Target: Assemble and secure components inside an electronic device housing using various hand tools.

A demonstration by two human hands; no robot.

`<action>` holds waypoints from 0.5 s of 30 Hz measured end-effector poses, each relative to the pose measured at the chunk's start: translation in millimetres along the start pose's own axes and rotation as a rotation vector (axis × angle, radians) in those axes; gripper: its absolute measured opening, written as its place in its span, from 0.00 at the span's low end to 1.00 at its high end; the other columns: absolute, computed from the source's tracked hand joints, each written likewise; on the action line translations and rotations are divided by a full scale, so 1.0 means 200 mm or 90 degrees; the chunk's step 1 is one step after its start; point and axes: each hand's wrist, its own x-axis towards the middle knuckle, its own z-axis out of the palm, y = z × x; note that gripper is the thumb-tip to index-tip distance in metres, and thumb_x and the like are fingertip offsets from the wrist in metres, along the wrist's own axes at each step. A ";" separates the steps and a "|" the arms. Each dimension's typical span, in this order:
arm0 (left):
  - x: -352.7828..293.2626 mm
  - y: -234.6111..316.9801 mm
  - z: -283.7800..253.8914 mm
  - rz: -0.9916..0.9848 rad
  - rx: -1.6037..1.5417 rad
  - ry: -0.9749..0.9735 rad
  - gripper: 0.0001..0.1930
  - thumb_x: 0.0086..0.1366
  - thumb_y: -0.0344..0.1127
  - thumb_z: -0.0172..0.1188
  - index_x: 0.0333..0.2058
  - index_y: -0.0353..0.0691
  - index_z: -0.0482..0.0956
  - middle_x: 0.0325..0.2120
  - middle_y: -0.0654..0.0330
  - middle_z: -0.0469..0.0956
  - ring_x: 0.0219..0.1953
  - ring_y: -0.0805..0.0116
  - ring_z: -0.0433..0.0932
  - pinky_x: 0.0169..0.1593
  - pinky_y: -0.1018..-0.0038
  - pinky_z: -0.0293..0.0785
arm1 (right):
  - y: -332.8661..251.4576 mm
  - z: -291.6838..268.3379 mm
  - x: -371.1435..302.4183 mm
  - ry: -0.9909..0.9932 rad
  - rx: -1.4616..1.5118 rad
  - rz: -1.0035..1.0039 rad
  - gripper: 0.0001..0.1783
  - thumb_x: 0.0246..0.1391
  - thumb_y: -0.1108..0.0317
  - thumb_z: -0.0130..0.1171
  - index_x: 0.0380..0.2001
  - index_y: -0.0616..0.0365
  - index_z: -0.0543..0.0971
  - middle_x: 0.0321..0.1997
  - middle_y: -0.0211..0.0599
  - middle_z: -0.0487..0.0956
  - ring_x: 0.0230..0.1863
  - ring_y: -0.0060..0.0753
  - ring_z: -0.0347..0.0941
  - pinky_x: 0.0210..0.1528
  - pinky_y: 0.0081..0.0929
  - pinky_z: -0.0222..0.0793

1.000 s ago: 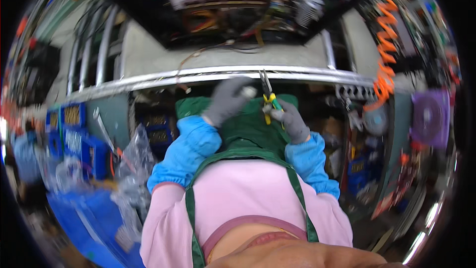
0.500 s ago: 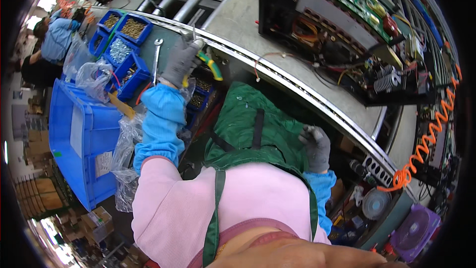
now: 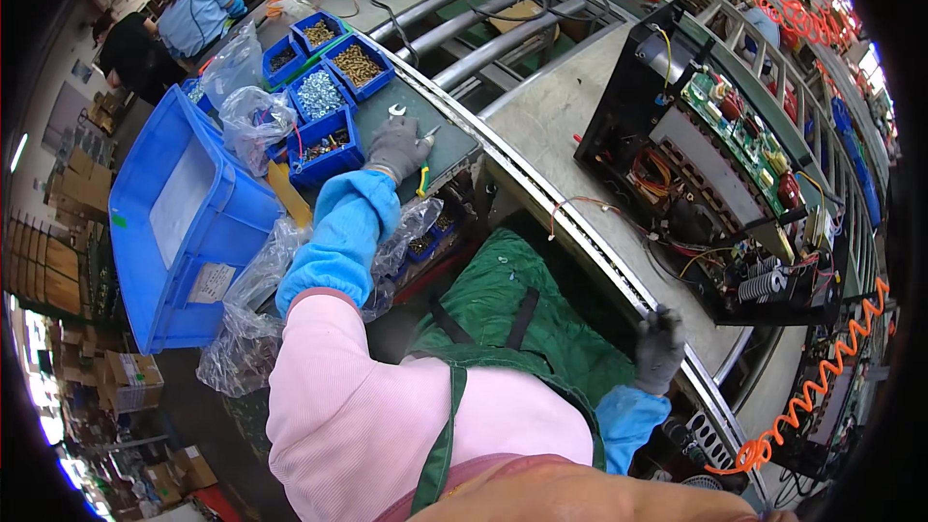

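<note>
My left hand [image 3: 396,147], in a grey glove, is low over the bench top beside the blue parts bins. Its fingers are closed round the middle of a pair of pliers [image 3: 423,180]; the jaw tip and a yellow-green handle stick out past the glove. An open-end wrench [image 3: 397,110] shows only its head beyond the knuckles; the hand hides the rest of it. My right hand [image 3: 660,352], gloved alike, is at the metal rail along the bench edge, fingers loosely bent and apart, nothing seen in them.
Small blue bins [image 3: 357,68] hold screws and other hardware. A large blue crate [image 3: 184,232] and clear plastic bags [image 3: 253,353] stand left. An opened black device [image 3: 715,164] with circuit boards and loose wires sits right. An orange coiled hose [image 3: 807,396] hangs nearby; people work at far left.
My left hand has shifted left with the pliers and now covers most of the wrench. My right hand has gone from beside the apron out to the rail. The view has turned.
</note>
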 end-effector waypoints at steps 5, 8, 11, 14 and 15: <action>-0.04 0.02 0.05 0.010 -0.033 0.103 0.24 0.58 0.56 0.54 0.46 0.46 0.75 0.44 0.53 0.75 0.48 0.54 0.72 0.51 0.61 0.67 | -0.04 -0.16 0.19 -0.143 0.132 0.011 0.14 0.57 0.62 0.55 0.43 0.58 0.76 0.49 0.43 0.76 0.47 0.40 0.73 0.48 0.39 0.72; -0.06 0.04 0.00 0.005 -0.022 0.087 0.27 0.56 0.60 0.54 0.46 0.46 0.75 0.45 0.53 0.74 0.49 0.54 0.72 0.51 0.60 0.66 | -0.04 -0.17 0.19 -0.196 0.167 0.018 0.15 0.59 0.63 0.53 0.45 0.60 0.75 0.51 0.47 0.74 0.50 0.41 0.73 0.51 0.41 0.74; -0.09 0.06 -0.04 -0.017 -0.011 0.058 0.28 0.57 0.61 0.53 0.46 0.46 0.75 0.46 0.54 0.74 0.50 0.54 0.71 0.52 0.60 0.65 | -0.03 -0.15 0.19 -0.205 0.177 0.040 0.15 0.59 0.63 0.53 0.46 0.60 0.75 0.51 0.47 0.74 0.50 0.42 0.73 0.50 0.42 0.74; -0.09 0.06 0.02 -0.023 -0.016 0.111 0.25 0.59 0.58 0.51 0.47 0.46 0.75 0.46 0.56 0.74 0.51 0.55 0.70 0.54 0.61 0.64 | -0.04 -0.16 0.18 -0.209 0.172 0.047 0.16 0.60 0.64 0.52 0.48 0.59 0.74 0.53 0.48 0.73 0.52 0.44 0.72 0.52 0.43 0.74; -0.09 0.06 0.02 -0.027 -0.017 0.111 0.25 0.59 0.58 0.51 0.47 0.46 0.75 0.46 0.56 0.74 0.51 0.55 0.70 0.54 0.61 0.64 | -0.04 -0.15 0.18 -0.200 0.165 0.046 0.16 0.60 0.64 0.51 0.48 0.60 0.74 0.54 0.48 0.73 0.53 0.45 0.72 0.53 0.44 0.73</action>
